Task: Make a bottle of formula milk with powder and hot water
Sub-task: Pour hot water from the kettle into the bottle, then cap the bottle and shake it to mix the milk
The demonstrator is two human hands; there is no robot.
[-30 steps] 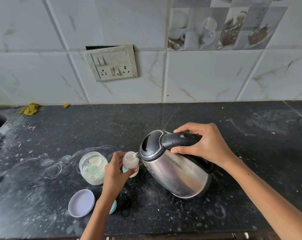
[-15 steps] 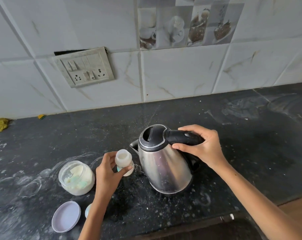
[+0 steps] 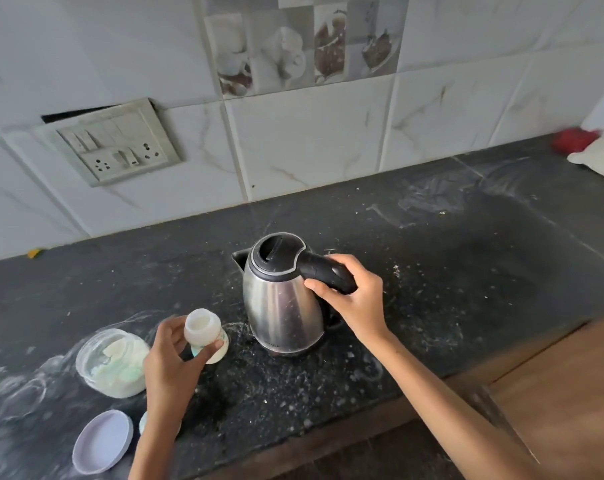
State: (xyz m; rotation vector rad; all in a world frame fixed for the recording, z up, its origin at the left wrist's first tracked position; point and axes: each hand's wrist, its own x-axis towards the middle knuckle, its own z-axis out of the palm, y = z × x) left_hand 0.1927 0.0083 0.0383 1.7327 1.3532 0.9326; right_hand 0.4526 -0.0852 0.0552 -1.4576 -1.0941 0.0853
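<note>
Bottle [image 3: 205, 336], small, white and uncapped, is gripped by the left hand [image 3: 170, 362] just above the dark counter [image 3: 466, 271], beside a steel kettle [image 3: 283, 299]. The right hand [image 3: 354, 299] curls around the kettle's black handle, the kettle standing upright. An open jar of powder [image 3: 111, 362] and a lilac lid [image 3: 103, 441] sit to the left.

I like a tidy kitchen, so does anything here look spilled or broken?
Yes. White powder is scattered over the dark countertop around the kettle, and the switchboard hangs crooked, exposing a dark gap above it.
</note>
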